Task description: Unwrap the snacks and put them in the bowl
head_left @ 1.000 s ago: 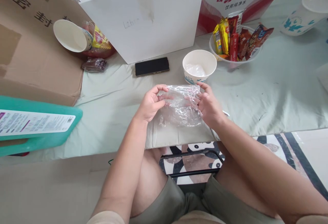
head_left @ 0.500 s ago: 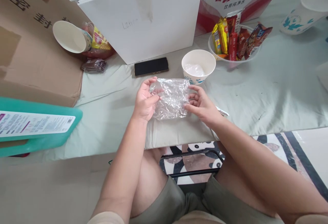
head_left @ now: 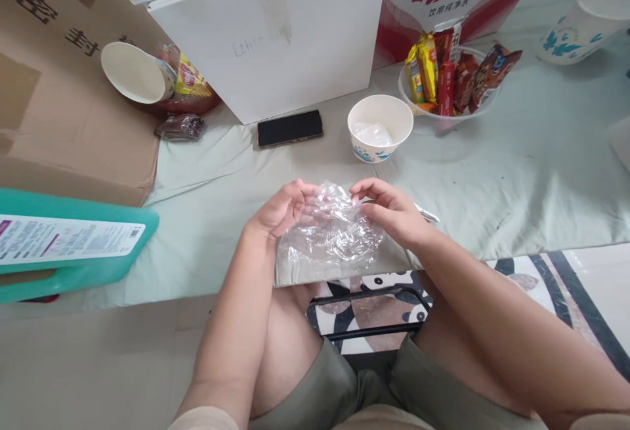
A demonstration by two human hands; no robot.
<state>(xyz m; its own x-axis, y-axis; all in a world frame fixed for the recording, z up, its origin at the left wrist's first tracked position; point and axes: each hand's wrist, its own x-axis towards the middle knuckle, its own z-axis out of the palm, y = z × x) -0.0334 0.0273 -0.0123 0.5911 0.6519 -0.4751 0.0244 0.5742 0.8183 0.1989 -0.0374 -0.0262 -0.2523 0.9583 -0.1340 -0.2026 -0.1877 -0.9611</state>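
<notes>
A crinkled sheet of clear plastic, perhaps a thin bag (head_left: pixel 339 233), spreads between my hands over the front edge of the cloth-covered table. My left hand (head_left: pixel 288 209) grips its upper left part, with the fingers curled in. At the upper right, my right hand (head_left: pixel 386 210) pinches the plastic between thumb and fingers. Just beyond my hands stands a white paper bowl (head_left: pixel 380 129) with blue leaf prints, and some clear crumpled plastic lies inside it. A small thin packet, mostly hidden, pokes out behind my right wrist.
A black phone (head_left: pixel 290 129) lies before a white box (head_left: pixel 295 43). A clear bowl (head_left: pixel 476 115) of wrapped snacks stands at the back right, near a paper cup (head_left: pixel 581 23). On the left are a cardboard box (head_left: pixel 73 134), a tipped paper cup (head_left: pixel 135 72) and a green jug (head_left: pixel 98 272).
The plastic has come down toward the table's front edge and spread wider, its top now bunched. Both hands have moved nearer to me, with the fingers closing in on its upper part.
</notes>
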